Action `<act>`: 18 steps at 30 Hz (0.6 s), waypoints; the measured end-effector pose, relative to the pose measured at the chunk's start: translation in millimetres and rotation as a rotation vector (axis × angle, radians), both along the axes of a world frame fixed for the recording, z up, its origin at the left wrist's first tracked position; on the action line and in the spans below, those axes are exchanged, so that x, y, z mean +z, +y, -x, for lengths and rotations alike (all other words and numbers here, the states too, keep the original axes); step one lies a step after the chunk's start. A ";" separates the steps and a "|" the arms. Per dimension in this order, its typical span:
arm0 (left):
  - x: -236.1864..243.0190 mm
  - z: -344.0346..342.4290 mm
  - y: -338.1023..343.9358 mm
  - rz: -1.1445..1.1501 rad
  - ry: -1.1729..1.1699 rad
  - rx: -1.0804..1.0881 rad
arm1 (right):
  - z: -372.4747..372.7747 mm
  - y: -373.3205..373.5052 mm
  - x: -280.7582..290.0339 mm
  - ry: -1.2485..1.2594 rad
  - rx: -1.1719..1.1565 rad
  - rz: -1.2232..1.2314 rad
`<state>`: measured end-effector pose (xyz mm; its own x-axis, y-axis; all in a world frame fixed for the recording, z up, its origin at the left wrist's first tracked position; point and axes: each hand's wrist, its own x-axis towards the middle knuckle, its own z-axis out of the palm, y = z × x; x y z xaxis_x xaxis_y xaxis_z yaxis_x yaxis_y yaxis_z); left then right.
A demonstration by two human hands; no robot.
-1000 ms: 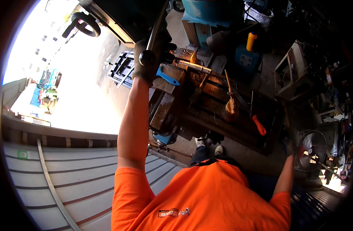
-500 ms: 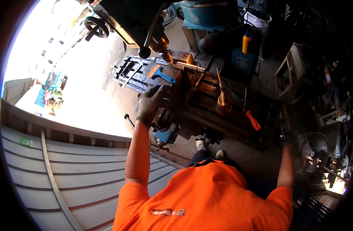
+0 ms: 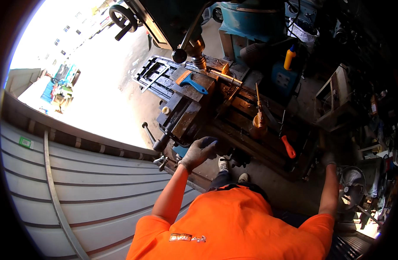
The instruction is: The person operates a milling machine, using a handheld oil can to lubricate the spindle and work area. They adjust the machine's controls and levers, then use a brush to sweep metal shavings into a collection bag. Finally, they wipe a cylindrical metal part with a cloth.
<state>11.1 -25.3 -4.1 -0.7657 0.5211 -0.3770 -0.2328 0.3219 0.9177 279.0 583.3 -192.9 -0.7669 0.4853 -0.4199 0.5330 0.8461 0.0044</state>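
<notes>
My left hand (image 3: 200, 154), in a grey work glove with dark fingertips, hovers in front of the milling machine's table. Its fingers are loosely bent and apart, with nothing visible in them. Beyond it is the machine vise (image 3: 181, 113), with a blue-handled brush (image 3: 193, 82) lying on top. A metal bar (image 3: 226, 78) lies level beside the machine's spindle (image 3: 199, 60). My right hand (image 3: 328, 159), also gloved, is at the table's right end, near a dark handle. Shadow and blur hide its fingers, so its grip cannot be made out.
On the table stand an oil pot with a brush (image 3: 259, 121) and a red-handled tool (image 3: 288, 146). A yellow bottle (image 3: 289, 57) stands behind. A fan (image 3: 352, 182) is at the right, a ribbed metal shutter (image 3: 90, 186) at the left. A vise crank (image 3: 150, 135) sticks out leftward.
My left hand has left the vise and come down and to the right, toward my body. The right hand stays by the table's right end. The view has shifted slightly.
</notes>
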 end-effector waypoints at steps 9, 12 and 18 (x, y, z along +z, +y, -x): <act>-8.3 -5.2 98.6 -0.094 0.737 -0.189 | -20.2 -1.7 8.0 0.183 -0.046 -0.043; -20.0 5.5 127.2 -0.181 0.744 -0.203 | -22.9 -21.8 32.4 0.139 -0.097 -0.100; -24.4 14.7 154.7 -0.168 0.693 -0.220 | -27.7 -70.4 80.8 0.100 -0.174 -0.174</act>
